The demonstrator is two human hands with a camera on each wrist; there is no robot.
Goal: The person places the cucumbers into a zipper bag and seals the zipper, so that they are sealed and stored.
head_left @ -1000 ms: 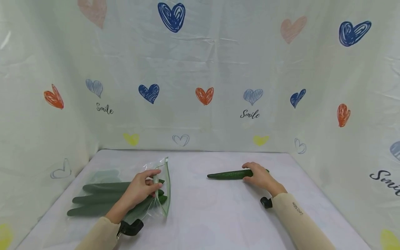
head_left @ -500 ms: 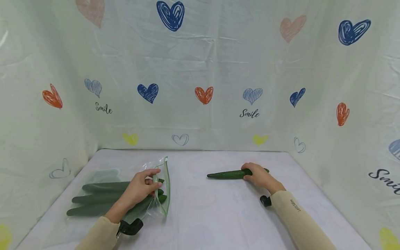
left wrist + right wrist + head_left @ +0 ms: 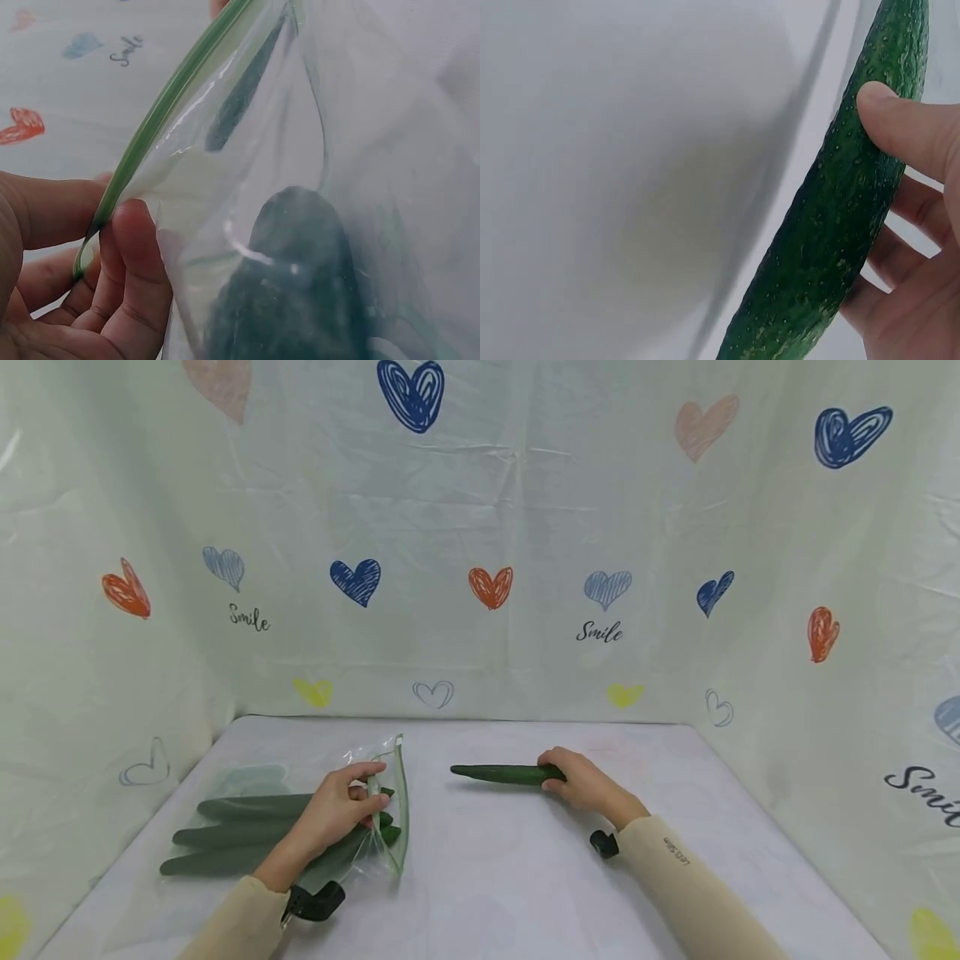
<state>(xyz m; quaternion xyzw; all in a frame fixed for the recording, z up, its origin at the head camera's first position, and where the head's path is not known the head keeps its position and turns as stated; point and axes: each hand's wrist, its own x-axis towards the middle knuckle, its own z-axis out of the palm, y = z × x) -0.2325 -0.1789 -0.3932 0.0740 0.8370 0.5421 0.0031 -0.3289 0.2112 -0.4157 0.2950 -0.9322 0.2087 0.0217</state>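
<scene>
My left hand (image 3: 336,810) pinches the green-edged opening of a clear zip bag (image 3: 402,827) between thumb and fingers. Inside the bag lie three cucumbers (image 3: 251,810) side by side, their tips toward the opening. In the left wrist view the green zip strip (image 3: 142,139) runs up from the fingers, and a cucumber (image 3: 296,277) shows through the plastic. My right hand (image 3: 588,785) grips another cucumber (image 3: 498,773) near its right end, and this one points left toward the bag. The right wrist view shows the thumb and fingers round its bumpy dark skin.
A white-covered table (image 3: 480,877) carries everything. Behind and beside it hangs a pale curtain (image 3: 525,527) printed with hearts and words. Dark wrist cameras (image 3: 315,904) sit at both sleeves.
My right hand has closed on the single cucumber and carried it left and slightly up in the head view, toward the bag. My left hand and the bag have stayed put.
</scene>
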